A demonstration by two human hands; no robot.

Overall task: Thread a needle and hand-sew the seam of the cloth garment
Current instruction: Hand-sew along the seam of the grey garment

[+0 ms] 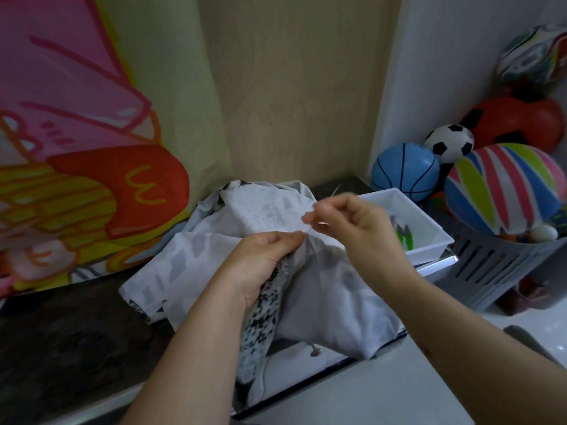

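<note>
Hand-sewing pale garment (322, 302) on table (76, 332).
Left hand (260, 262) grip pinches its fold; right hand (349, 222) grip pinches needle (336, 189).

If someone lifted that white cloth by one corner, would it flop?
Probably flop: the cloth drapes in folds and hangs off the countertop edge. It looks thin, so likely light. The left hand bunches it easily, suggesting little stiffness.

Blurred needle (336, 189); tray (429, 252) contents half hidden behind right hand (352, 223)
</note>
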